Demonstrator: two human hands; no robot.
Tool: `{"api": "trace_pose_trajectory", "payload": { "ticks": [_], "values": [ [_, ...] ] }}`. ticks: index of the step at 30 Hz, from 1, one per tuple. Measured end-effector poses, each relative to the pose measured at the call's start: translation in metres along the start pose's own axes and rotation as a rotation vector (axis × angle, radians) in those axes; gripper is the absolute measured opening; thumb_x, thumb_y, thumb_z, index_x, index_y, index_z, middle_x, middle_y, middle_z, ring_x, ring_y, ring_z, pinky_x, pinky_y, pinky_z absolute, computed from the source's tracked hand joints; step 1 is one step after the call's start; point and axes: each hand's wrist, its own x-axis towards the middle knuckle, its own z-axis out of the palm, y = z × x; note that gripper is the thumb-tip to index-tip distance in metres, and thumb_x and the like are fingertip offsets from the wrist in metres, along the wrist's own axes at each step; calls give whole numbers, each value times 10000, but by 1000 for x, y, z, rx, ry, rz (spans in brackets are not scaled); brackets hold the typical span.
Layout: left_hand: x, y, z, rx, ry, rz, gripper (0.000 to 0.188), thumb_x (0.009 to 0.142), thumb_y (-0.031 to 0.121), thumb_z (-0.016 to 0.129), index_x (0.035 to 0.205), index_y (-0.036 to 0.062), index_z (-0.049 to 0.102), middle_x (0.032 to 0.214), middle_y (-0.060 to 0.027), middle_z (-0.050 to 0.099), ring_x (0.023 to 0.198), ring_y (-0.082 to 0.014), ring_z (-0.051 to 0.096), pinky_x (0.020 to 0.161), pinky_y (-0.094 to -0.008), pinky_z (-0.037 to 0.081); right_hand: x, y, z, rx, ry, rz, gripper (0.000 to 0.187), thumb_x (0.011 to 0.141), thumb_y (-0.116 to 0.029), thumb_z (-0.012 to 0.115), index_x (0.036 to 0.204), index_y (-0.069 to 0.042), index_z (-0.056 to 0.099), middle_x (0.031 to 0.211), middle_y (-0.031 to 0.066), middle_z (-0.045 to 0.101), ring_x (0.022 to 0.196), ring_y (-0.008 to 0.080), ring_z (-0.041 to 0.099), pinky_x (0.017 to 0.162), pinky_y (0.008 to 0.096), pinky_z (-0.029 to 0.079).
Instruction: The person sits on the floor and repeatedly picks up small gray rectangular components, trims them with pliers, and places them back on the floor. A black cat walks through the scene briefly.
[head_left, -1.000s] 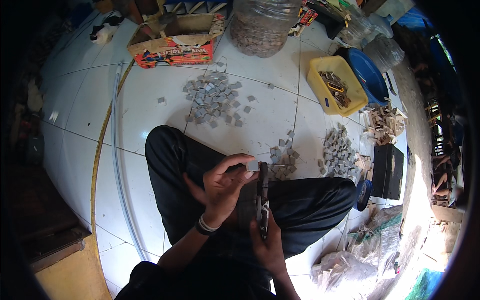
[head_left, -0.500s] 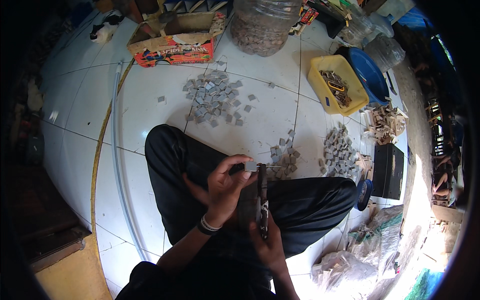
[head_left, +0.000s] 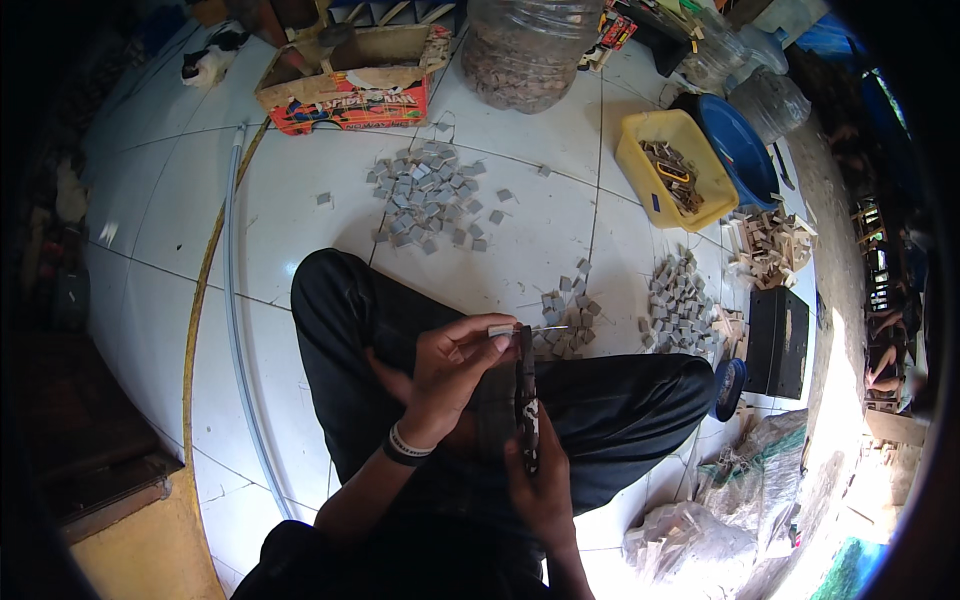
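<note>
Head view: the left hand [head_left: 440,370] pinches a small grey block [head_left: 499,332] between thumb and fingers, above the lap; the right hand [head_left: 540,485] is wrapped around dark pliers [head_left: 529,400], whose tips stand just beside the block; a thin wire [head_left: 555,328] sticks out past them, so this piece looks part-way through, though whether the tips bite cannot be told; black trousers [head_left: 345,320] lie folded beneath.

Beyond the knees, similar blocks lie in a small loose heap [head_left: 572,310], a denser heap [head_left: 680,300] to its right and a wide heap [head_left: 425,190] farther out; much seems handled or waiting, but which heap is finished cannot be told.

White floor tiles [head_left: 540,230] carry it all; a grey pipe [head_left: 233,300] runs along the left; a black box [head_left: 777,340] and wood scraps [head_left: 775,245] stand right; farther off are a yellow tub [head_left: 638,165], a blue tub [head_left: 738,150], a red-sided carton [head_left: 390,110], a big clear container [head_left: 520,75] and a cat [head_left: 205,65].
</note>
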Motion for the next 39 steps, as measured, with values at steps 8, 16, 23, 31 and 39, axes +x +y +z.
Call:
{"api": "trace_pose_trajectory", "payload": {
  "ticks": [8,16,23,31,39],
  "values": [
    [9,-4,-6,349,-54,292,215,1024,-8,681,1222,-81,726,1159,-150,790,1085,-177,757,978,-273,595,-4,-12,-4,167,-100,150,538,1070,-102,593,1542,90,421,1332,339,639,1240,427,673,1042,430,515],
    [5,7,-4,385,-51,238,222,1033,20,687,1220,-96,719,1140,-170,788,1055,-197,765,951,-306,627,1,-8,-2,17,-36,-43,619,1045,-59,600,1598,69,352,1320,320,611,1205,450,658,1009,457,524],
    [-4,33,-9,108,-79,-75,303,1044,94,703,1284,-91,701,1163,-192,774,1049,-218,763,963,-361,647,9,-6,-2,-181,7,-96,720,983,-27,622,1632,44,317,1277,287,580,1146,454,611,994,475,499],
    [-9,48,-2,141,-119,-42,321,1056,165,693,1260,-82,724,1148,-197,780,1056,-260,777,1003,-408,625,13,-12,-18,-216,-34,-88,726,942,42,612,1623,4,364,1203,255,595,1076,438,641,926,461,529],
    [-19,56,2,173,-117,-56,301,1039,141,713,1261,-60,735,1119,-179,793,1063,-240,773,998,-381,622,18,-5,-26,-128,-78,-220,680,945,81,622,1590,-1,421,1145,235,612,910,405,687,830,426,561]
  ]
}}
